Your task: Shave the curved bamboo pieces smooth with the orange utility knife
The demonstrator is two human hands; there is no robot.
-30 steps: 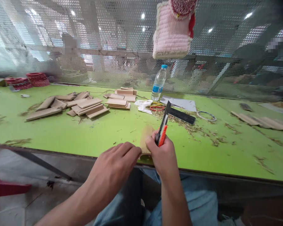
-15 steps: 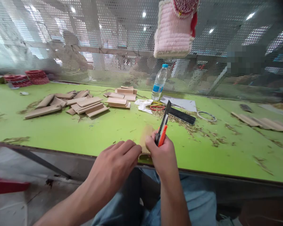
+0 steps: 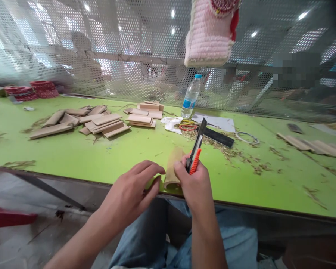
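A curved bamboo piece (image 3: pixel 172 168) lies arched side up on the green table, close to its front edge. My right hand (image 3: pixel 194 179) grips an orange-and-black utility knife (image 3: pixel 195 160), its tip pointing up and away from me. A longer dark strip (image 3: pixel 199 136) rises beside the knife from the same fist; I cannot tell whether it is a separate tool. The right thumb and knuckles rest against the right side of the bamboo piece. Left of the piece is my left hand (image 3: pixel 137 186), thumb and fingers apart, holding nothing, its index fingertip near the piece's left edge.
More bamboo pieces (image 3: pixel 106 125) lie piled at the back left, others (image 3: pixel 313 145) at the far right. A water bottle (image 3: pixel 190 98), white tissue (image 3: pixel 172 124), dark flat bar (image 3: pixel 217 137) and shavings (image 3: pixel 240 157) lie beyond my hands. A perforated screen (image 3: pixel 145 48) stands behind.
My left hand has let go of the bamboo piece's left edge and drawn slightly away, its fingers spreading. My right hand keeps hold of the knife.
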